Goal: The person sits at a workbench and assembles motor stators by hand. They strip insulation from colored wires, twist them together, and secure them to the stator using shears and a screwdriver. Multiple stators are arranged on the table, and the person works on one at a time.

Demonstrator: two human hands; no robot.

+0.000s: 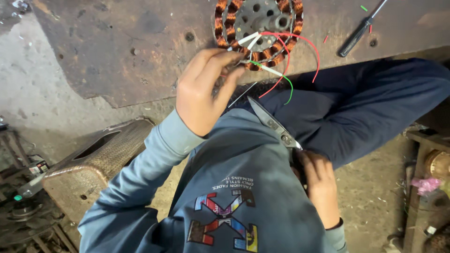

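1. Where the rusty metal bench (pixel 140 51) meets the person's lap, the left hand (pixel 206 91) is raised to the bench edge, fingers bent and pressed together at the tips, pinching thin wires (pixel 253 63) that come off a motor winding (pixel 258 30).
2. Motor winding lies flat on the bench at the top of view; round, ringed with copper coils, grey metal hub and short shaft in the middle; red wire (pixel 311 51) loops out to the right, green wire (pixel 287 84) hangs down over the bench edge, white sleeves near the coils.
3. Right hand (pixel 318 185) sits low by the person's right thigh, fingers closed round the handles of a pair of scissors (pixel 272 124); blades shut, point aimed up toward the hanging wires, not touching them.
4. Screwdriver (pixel 358 33) with a black handle lies on the bench, well to the right of the winding; small snips of red and green beside it.
5. Perforated metal box (pixel 93 159) stands on the floor to the left, below the bench.
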